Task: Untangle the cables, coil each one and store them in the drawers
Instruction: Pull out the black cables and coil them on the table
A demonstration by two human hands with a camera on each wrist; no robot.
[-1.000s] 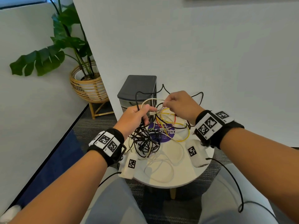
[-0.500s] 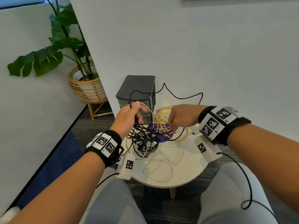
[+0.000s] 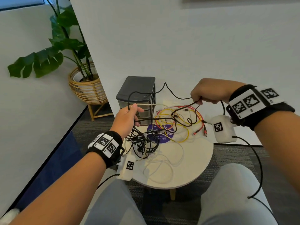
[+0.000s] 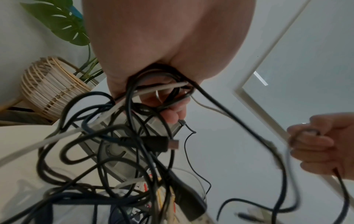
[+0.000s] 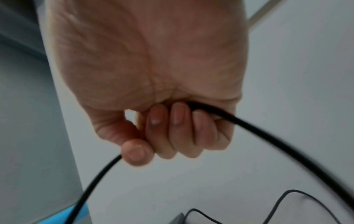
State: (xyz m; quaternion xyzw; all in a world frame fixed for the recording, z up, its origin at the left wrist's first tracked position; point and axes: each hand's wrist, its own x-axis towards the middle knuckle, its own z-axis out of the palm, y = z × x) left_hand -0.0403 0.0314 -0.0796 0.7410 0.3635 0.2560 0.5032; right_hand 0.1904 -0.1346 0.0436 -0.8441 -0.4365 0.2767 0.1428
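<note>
Black cable (image 3: 177,95) stretches between both hands.

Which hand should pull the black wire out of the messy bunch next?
The right hand, probably. Its fingers hold just the one black cable, out to the side. The left hand grips the whole tangle, so it can anchor.

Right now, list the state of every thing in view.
Left hand: grips tangled bundle, raised.
Right hand: grips black cable.
Tangled bundle: still knotted, partly on table.
Yellow cable: loose on table.
Drawer unit: drawers closed.
</note>
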